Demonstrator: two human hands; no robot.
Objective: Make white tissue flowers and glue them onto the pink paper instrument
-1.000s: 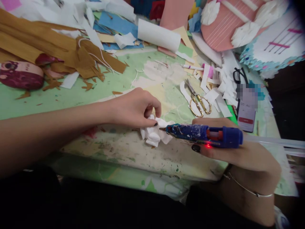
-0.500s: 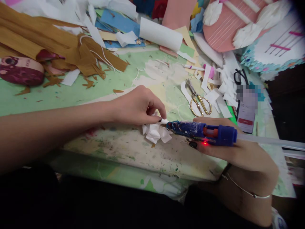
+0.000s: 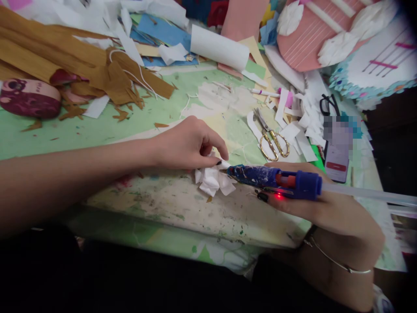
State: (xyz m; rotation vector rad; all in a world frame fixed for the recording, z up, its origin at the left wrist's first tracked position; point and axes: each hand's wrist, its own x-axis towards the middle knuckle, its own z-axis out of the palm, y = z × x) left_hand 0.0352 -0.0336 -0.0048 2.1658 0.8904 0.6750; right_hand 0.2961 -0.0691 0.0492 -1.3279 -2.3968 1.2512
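My left hand (image 3: 195,143) is closed, thumb and forefinger pinching a small piece of the white paper flower (image 3: 212,181) that rests on the table. My right hand (image 3: 312,202) grips a blue hot glue gun (image 3: 270,179), lying almost level, with its red light on. A clear glue stick (image 3: 365,192) sticks out of the gun's back end. The gun's nozzle is at the white piece beside my left fingertips; whether it touches is hard to tell. Part of the flower is hidden under my left hand.
Gold-handled scissors (image 3: 270,135) lie beyond the glue gun, near white paper strips (image 3: 301,137) and a phone (image 3: 337,152). Brown crepe paper (image 3: 74,56) and a maroon computer mouse (image 3: 31,98) are at the left. A white paper roll (image 3: 220,47) lies at the back.
The glue gun and my right hand have shifted very slightly. My left hand keeps its pinch in the same place.
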